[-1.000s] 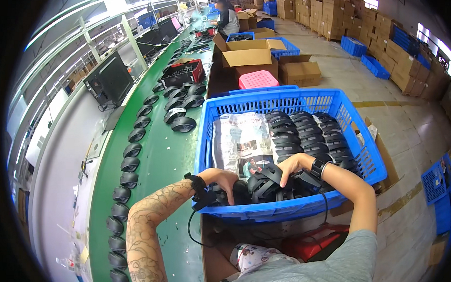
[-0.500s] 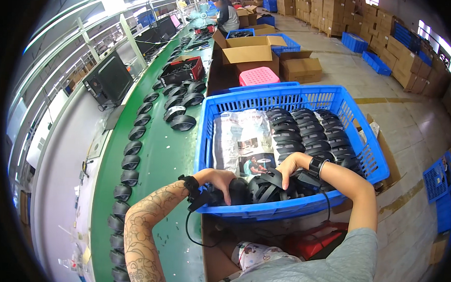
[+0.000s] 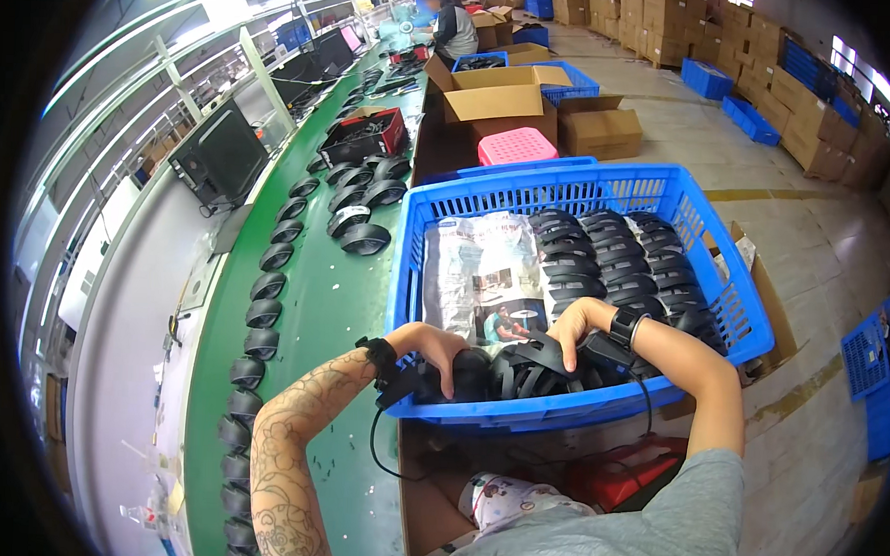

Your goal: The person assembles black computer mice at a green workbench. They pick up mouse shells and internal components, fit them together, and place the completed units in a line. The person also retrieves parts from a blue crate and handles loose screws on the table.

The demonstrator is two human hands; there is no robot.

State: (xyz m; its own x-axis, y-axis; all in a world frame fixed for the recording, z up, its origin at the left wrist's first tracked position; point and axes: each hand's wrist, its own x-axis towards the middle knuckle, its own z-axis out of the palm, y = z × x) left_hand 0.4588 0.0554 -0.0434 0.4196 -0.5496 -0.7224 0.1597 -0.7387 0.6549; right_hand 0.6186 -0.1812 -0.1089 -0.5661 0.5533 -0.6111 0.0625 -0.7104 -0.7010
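Observation:
A blue plastic crate (image 3: 558, 416) sits in front of me, partly over the edge of the green bench. Inside, black domed pieces shaped like computer mice (image 3: 568, 265) stand in rows on the right, and a printed paper sheet (image 3: 465, 279) covers the left. At the near left corner my left hand (image 3: 431, 348) is curled on a black domed piece (image 3: 471, 373), thumb over its side. My right hand (image 3: 577, 334) grips among the black pieces (image 3: 530, 364) along the near wall, thumb pointing down. Its fingertips are partly hidden. Both wrists wear black straps with cabled devices.
More black domed pieces (image 3: 262, 314) line the green bench (image 3: 314, 371) at left, with a cluster (image 3: 365, 238) nearer the crate. Beyond are a red and black box (image 3: 367, 136), a pink stool (image 3: 517, 146), open cartons (image 3: 500, 105) and a person (image 3: 454, 28) at the bench.
The view has shifted slightly, so the bench and crate sit a little differently in the picture. Both hands keep nearly the same hold and place at the crate's near side.

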